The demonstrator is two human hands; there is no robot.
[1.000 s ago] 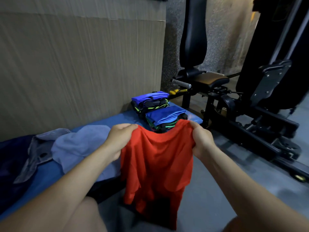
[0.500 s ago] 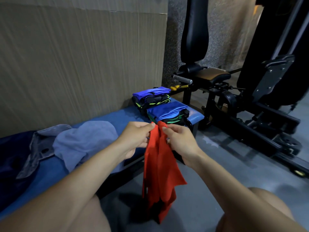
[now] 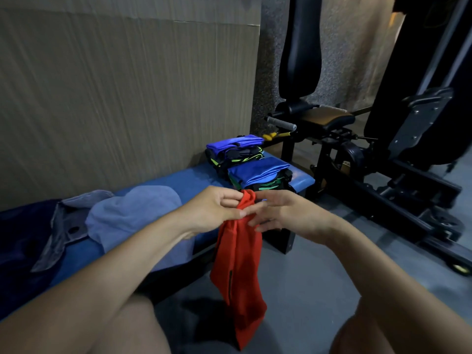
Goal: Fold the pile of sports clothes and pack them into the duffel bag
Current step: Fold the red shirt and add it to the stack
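A ribbed beige wall panel rose beyond the hands, meeting a speckled grey wall. A blue padded bench ran to their left. Black gym machinery stood to their right on grey flooring. Light was dim.

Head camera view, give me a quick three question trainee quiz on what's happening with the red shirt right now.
1. Which hand grips the top of the red shirt: A left, B right, C neither?
2. True or false: the red shirt lies flat on the blue bench.
3. Fill in: there are ___ folded stacks at the bench's far end.

Key: 1 A, the left hand pinches it while the right hand is open beside it. 2 False, it hangs. 3 Two.
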